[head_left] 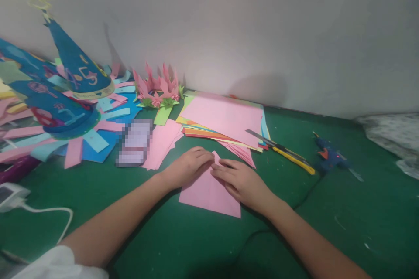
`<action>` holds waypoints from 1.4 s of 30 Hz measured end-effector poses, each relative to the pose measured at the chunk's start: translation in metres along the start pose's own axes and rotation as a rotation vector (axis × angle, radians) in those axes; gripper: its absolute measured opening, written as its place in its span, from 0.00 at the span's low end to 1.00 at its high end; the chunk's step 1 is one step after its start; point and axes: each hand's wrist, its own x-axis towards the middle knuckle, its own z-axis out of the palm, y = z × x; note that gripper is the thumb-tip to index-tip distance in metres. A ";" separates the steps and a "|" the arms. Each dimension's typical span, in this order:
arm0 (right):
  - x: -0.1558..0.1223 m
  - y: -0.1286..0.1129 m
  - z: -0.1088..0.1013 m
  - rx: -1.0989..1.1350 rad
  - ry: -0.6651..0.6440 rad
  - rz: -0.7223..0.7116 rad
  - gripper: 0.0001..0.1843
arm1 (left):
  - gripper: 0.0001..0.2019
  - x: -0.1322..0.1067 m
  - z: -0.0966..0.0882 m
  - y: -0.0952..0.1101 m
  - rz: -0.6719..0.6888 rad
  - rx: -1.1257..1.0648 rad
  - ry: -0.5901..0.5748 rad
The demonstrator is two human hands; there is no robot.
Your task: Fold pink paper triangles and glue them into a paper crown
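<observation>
Wall point(262, 30): plain and pale, closing off the whole far side. Its foot runs just behind the paper things.

Green cloth point(163, 235): the surface I work on. It lies bare in front of my forearms and out to my right, which is the widest free stretch.

Blue paper cones point(78, 69): two of them, tipped over at far left on a spread of pink and blue paper strips point(73, 152). The strip ends reach towards me but stay well apart from my hands.

Stack of coloured sheets point(225, 115): a pink sheet is on top and the edges are fanned. Its near edge is just beyond my fingertips.

Pink sheet point(206, 194): it lies flat on the cloth straight ahead of me, turned so one corner points away. Its near edge is free, and its two upper edges are under my hands.

Left hand point(188, 166): palm down on the sheet's upper left edge, with the fingers together and bent, pressing down.

Right hand point(242, 181): palm down over the right edge, with the fingers together and stretched flat. Their tips meet my left fingertips at the far corner.

Pile of small pink papers point(162, 144): just beside my left hand, on the far side.

Pink paper crown point(157, 87): upright against the wall, with green leaves at its base.

Utility knife point(284, 150): yellow, with the blade out, lying partly on the stack's right corner, near my right hand.

Glue gun point(329, 154): blue, just beyond the knife's handle end.

White charger point(11, 194): at the left edge, with its cable curling across the cloth towards my left arm.
</observation>
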 end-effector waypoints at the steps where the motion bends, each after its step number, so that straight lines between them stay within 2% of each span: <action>1: 0.000 0.000 0.000 -0.005 0.001 -0.001 0.16 | 0.09 0.000 0.000 0.000 0.008 0.017 -0.002; 15: 0.001 -0.002 0.000 0.008 0.035 -0.023 0.15 | 0.11 0.003 -0.001 0.004 0.052 0.137 -0.056; 28: 0.001 -0.005 0.000 0.062 0.037 -0.004 0.16 | 0.20 0.003 0.009 0.010 -0.052 0.239 -0.128; 32: 0.000 -0.003 0.000 0.128 0.059 0.125 0.13 | 0.21 0.002 0.007 0.010 -0.035 0.243 -0.143; 36: -0.002 0.000 0.000 0.136 0.104 0.225 0.17 | 0.19 -0.001 0.006 0.013 -0.038 0.262 -0.124; 42: -0.002 -0.001 -0.002 0.180 0.172 0.316 0.10 | 0.15 -0.006 0.007 0.019 -0.088 0.201 -0.029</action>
